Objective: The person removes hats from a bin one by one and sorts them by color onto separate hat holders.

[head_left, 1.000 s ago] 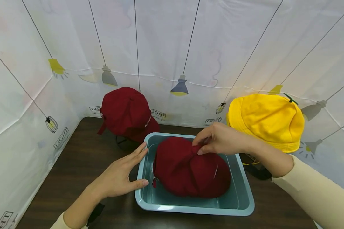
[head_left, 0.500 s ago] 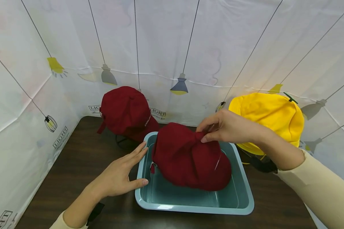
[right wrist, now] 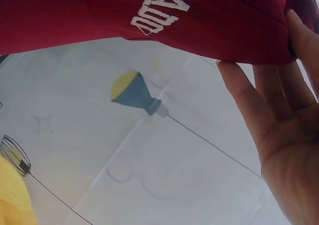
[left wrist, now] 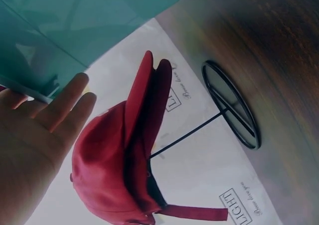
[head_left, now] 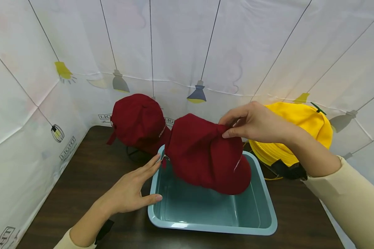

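Note:
My right hand [head_left: 256, 122] pinches the top of a dark red baseball cap [head_left: 202, 155] between thumb and fingers. The cap hangs tilted above a light blue plastic basin [head_left: 205, 226], its brim low at the right. White embroidered letters show on its front in the right wrist view, where my right hand [right wrist: 294, 120] holds the crown. My left hand [head_left: 128, 190] is at the basin's left rim, fingers straight and spread, thumb over the edge. In the left wrist view, the left hand's [left wrist: 40, 135] fingers lie against the basin's side [left wrist: 114, 30].
A second dark red cap [head_left: 138, 119] sits on a black wire stand [left wrist: 232, 105] behind the basin at left. At right, a yellow bucket hat [head_left: 302, 121] stands partly behind my right arm. A printed white cloth [head_left: 180, 45] backs the dark wooden table [head_left: 72, 193].
My right hand has lifted the red cap up and slightly away from me, off the basin's floor, baring more of it. The left hand has stayed at the rim.

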`<action>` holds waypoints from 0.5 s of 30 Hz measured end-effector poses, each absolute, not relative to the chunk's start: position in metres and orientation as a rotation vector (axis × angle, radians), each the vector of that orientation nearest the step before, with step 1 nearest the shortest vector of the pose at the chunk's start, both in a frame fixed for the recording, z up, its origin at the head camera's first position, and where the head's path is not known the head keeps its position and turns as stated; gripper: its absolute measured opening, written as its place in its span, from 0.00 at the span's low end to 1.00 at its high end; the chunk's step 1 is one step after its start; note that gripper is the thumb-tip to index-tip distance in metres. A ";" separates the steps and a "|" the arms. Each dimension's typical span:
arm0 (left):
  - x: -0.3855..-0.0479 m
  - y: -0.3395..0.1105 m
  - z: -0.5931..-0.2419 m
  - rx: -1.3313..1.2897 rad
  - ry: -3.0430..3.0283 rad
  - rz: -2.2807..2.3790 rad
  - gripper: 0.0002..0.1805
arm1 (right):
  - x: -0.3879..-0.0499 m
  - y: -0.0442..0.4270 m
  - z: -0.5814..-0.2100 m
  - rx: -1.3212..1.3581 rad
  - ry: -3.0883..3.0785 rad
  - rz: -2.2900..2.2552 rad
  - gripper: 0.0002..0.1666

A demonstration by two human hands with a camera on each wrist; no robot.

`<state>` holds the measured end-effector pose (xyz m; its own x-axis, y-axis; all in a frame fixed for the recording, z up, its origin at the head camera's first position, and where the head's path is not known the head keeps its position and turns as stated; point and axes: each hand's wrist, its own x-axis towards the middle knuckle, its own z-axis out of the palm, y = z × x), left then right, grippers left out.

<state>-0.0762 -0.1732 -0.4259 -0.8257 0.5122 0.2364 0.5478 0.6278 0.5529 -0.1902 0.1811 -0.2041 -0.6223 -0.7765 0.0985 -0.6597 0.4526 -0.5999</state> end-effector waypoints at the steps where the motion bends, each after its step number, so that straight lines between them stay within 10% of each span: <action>1: -0.076 -0.173 -0.426 -0.907 -2.784 -0.975 0.50 | -0.191 0.181 -0.201 -1.273 2.522 -0.910 0.13; 15: -0.076 -0.172 -0.424 -0.912 -2.777 -0.965 0.51 | -0.208 0.170 -0.173 -1.281 2.629 -0.902 0.12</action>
<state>-0.0761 -0.1719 -0.4241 -0.8225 0.5141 0.2432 0.5541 0.6280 0.5464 -0.2082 0.1701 -0.1733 -0.6470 -0.7418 0.1765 -0.6938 0.4768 -0.5397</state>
